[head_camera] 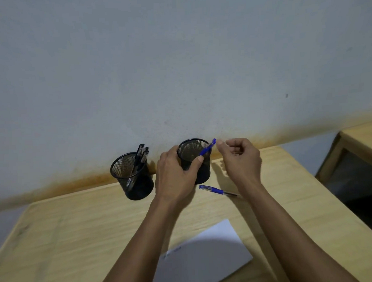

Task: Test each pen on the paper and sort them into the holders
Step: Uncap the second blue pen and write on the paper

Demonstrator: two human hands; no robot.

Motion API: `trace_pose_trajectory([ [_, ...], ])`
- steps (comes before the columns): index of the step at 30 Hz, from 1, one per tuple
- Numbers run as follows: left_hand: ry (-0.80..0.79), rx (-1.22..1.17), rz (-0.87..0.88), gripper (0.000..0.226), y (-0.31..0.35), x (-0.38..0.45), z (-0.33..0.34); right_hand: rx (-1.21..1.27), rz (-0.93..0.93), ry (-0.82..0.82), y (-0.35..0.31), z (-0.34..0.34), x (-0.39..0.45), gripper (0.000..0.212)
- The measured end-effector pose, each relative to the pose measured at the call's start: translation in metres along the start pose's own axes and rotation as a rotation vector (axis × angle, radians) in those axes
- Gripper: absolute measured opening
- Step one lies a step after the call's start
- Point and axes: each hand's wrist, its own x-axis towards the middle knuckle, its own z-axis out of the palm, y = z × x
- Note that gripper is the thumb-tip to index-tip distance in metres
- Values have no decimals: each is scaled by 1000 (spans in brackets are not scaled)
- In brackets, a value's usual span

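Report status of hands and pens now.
Left hand grips right holder. Right hand at blue pen in it, grip unclear. One blue pen on table.

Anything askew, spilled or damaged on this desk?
Nothing spilled or broken. One blue pen lies loose on the desk beside the right holder, not yet sorted. An orange-brown stain runs along the wall's base.

The scene is dimly and evenly lit, with a cool grey cast on the wall [177, 56] and muted colour on the tabletop [78, 226]. A broad, soft shadow falls across the near part of the paper [207, 257], and fainter shadows lie on the wood just beside the right hand [241, 157]. The wide-angle lens bends the tabletop's edges outward, and the whole frame is slightly soft, with grain in the darker corners.
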Motion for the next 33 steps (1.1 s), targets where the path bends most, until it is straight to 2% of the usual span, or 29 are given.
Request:
trace_pose_trajectory([
  [1,-5,-2,-5,56,0,0,0,-76,-30,-12,5,-8,-4,19],
  [3,-14,-1,-14,56,0,0,-1,-299,-84,-158,17,-21,-15,15],
  [5,-21,-1,-15,56,0,0,-1,-599,-143,-345,30,-28,-28,27],
  [7,-30,-11,-25,56,1,-2,-1,-845,-245,-442,40,-30,-36,34],
  [11,-56,-5,-70,79,1,-9,-6,-859,-315,-413,41,-29,-43,26],
  [14,-26,-27,-53,73,-1,-24,-18,-868,-314,-425,39,-30,-49,23],
  [17,-17,-73,58,54,-3,-47,-35,-761,-294,-468,27,-37,-62,18],
  [21,-131,-11,261,32,-13,-83,-59,-489,-288,-629,4,-52,-86,13],
  [25,-63,153,374,31,-20,-113,-79,-376,-297,-690,-23,-65,-105,11],
  [27,-24,181,390,34,-22,-125,-87,-303,-233,-711,-38,-73,-113,12],
  [29,0,151,367,29,-21,-139,-96,-123,-114,-748,-49,-83,-119,16],
  [31,17,65,281,15,-18,-152,-104,117,2,-740,-57,-91,-126,22],
  [33,16,-20,189,11,-14,-164,-108,269,70,-686,-58,-89,-137,22],
])
